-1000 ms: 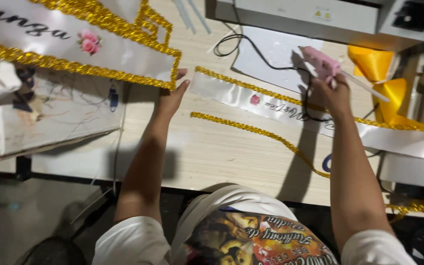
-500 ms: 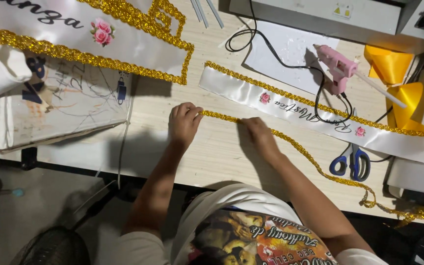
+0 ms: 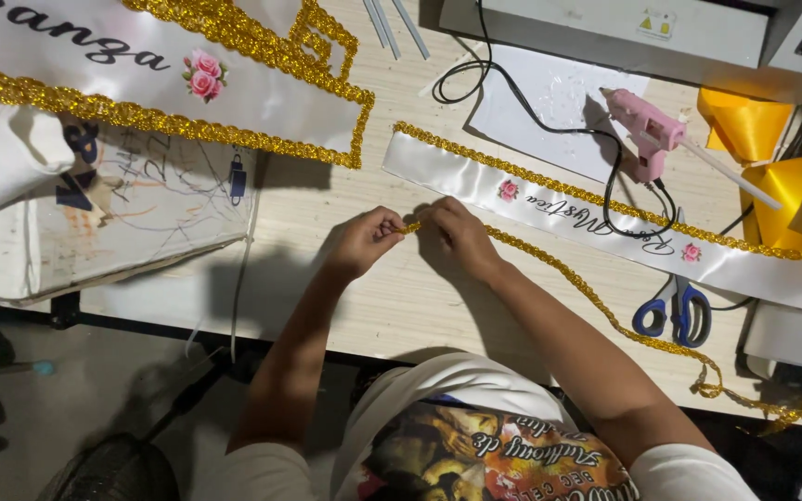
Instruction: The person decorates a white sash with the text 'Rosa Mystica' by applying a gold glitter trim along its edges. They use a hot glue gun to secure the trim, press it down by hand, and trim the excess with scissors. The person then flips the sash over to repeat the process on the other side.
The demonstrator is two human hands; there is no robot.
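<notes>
My left hand (image 3: pixel 365 241) and my right hand (image 3: pixel 457 235) meet over the wooden table (image 3: pixel 392 306), both pinching the near end of a loose gold glitter trim (image 3: pixel 579 288). That trim runs right along the table, past the scissors and off the front edge. Just behind my hands lies a white satin sash (image 3: pixel 559 209) with pink flower prints, dark script and gold trim along its far edge only. A pink glue gun (image 3: pixel 644 134) stands on a white sheet (image 3: pixel 549 102) beyond the sash, its black cable looping across the sash.
Blue-handled scissors (image 3: pixel 675 311) lie at the right on the trim. A larger gold-edged white sash (image 3: pixel 141 65) lies at the back left, over a scribbled board (image 3: pixel 132 204). Yellow ribbon bows (image 3: pixel 772 158) sit at the far right. A grey machine (image 3: pixel 624 28) stands behind.
My right hand left the glue gun standing and came to the gold trim's end. Both hands have drawn together and now pinch that end. The view shifted slightly.
</notes>
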